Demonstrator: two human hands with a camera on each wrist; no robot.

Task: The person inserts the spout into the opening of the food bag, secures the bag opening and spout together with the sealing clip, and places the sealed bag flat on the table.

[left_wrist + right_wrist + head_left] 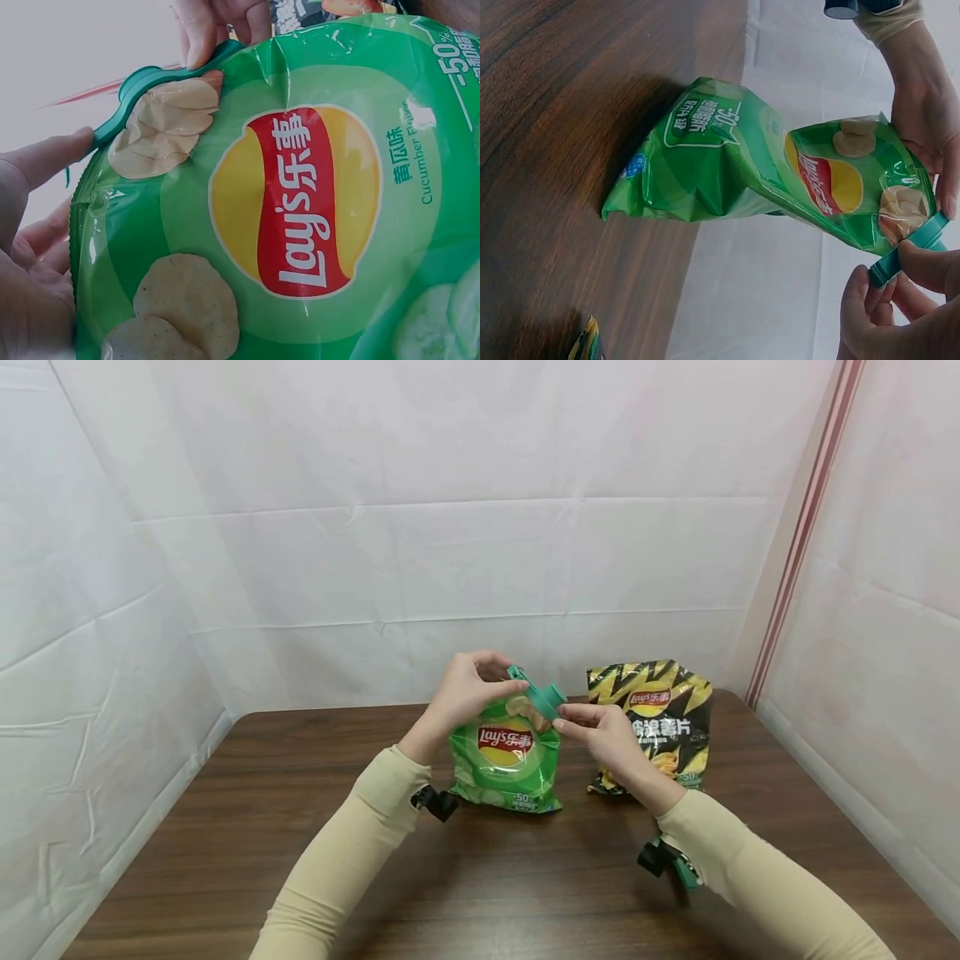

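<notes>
A green Lay's potato chip bag (504, 756) stands upright on the table, its cucumber flavor label showing in the left wrist view. Slanting across its upper right corner is a teal bag clip (542, 696) with a raised round part at its middle. My left hand (467, 693) pinches the clip's upper end with the thumb in front, its other fingers behind the bag top. At the lower end, my right hand (606, 737) holds the clip between thumb and fingers. Whether the clip is fastened cannot be told.
A black and yellow Lay's bag (663, 727) stands to the right, partly behind my right hand. Brown wood table (300, 827) lies beneath. White sheeting (465, 560) hangs behind and on both sides. Each wrist wears a small black camera.
</notes>
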